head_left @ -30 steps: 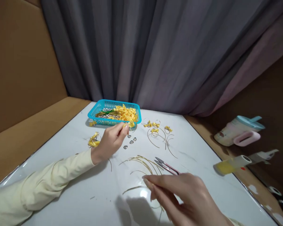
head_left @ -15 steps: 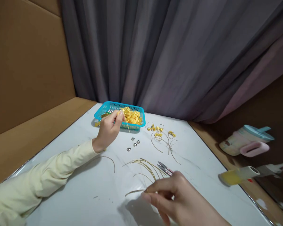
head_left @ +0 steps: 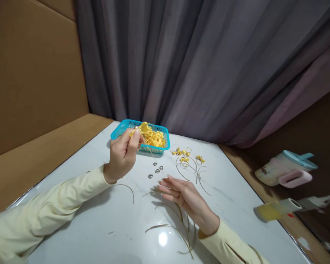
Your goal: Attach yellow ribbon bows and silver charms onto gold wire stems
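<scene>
Over the blue basket's (head_left: 116, 131) near side, the left hand's (head_left: 121, 157) fingers are clamped on a yellow bow (head_left: 144, 127), whose trailing wire (head_left: 151, 153) could snag the silver beads (head_left: 157, 171) if lowered, while the right hand's (head_left: 191, 201) fingers stand apart.

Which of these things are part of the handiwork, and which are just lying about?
Likely in the work:
- yellow bow in the left hand
- blue basket
- silver pieces
- loose wires

Probably just lying about:
- lidded cup
- nozzle bottle
</scene>
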Motion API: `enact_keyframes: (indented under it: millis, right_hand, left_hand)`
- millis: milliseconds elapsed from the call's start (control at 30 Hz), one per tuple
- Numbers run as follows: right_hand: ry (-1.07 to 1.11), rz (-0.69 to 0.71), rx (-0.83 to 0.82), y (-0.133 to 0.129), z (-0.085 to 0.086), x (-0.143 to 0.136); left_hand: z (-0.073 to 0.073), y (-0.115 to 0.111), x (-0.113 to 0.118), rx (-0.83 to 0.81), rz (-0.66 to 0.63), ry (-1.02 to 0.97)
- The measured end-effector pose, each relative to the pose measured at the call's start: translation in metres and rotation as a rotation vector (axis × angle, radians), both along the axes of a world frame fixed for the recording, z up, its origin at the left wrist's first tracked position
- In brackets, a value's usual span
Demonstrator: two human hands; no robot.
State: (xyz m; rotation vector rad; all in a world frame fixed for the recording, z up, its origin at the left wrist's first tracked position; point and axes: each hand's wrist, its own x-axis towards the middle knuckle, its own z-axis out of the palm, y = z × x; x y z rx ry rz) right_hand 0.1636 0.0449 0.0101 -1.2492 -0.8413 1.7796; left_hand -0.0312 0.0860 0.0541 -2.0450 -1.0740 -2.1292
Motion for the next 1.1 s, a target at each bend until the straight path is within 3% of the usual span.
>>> enact_keyframes:
  millis: [67, 167, 300, 567, 700, 800, 900, 1100]
  right_hand:
    - [0.054, -0.12, -0.047, 0.007, -0.006, 0.002]
    - [0.077, -0.194, -0.016, 0.014, -0.008, 0.009]
    - [0.076, -0.235, 0.102, 0.017, 0.003, 0.018]
    - [-0.389, -0.141, 0.693, -0.009, 0.054, 0.024]
    - [-0.614, -0.082, 0.81, -0.038, 0.074, 0.019]
    - [-0.688, -0.002, 0.906, -0.051, 0.078, 0.015]
    - [-0.567, 0.075, 0.802, -0.051, 0.077, 0.013]
    - [-0.066, 0.092, 0.373, -0.032, 0.08, 0.024]
  left_hand:
    - [-0.001, -0.007, 0.002, 0.058, -0.016, 0.065]
    - [-0.006, -0.015, 0.004, 0.082, -0.043, 0.184]
    - [-0.013, -0.019, 0.009, 0.075, -0.103, 0.274]
    - [-0.014, -0.023, 0.017, -0.133, -0.286, 0.322]
    - [-0.015, -0.029, 0.018, -0.304, -0.43, 0.305]
    - [-0.015, -0.035, 0.02, -0.464, -0.521, 0.307]
    - [-0.013, -0.038, 0.024, -0.578, -0.596, 0.299]
    - [-0.012, -0.036, 0.029, -0.735, -0.625, 0.178]
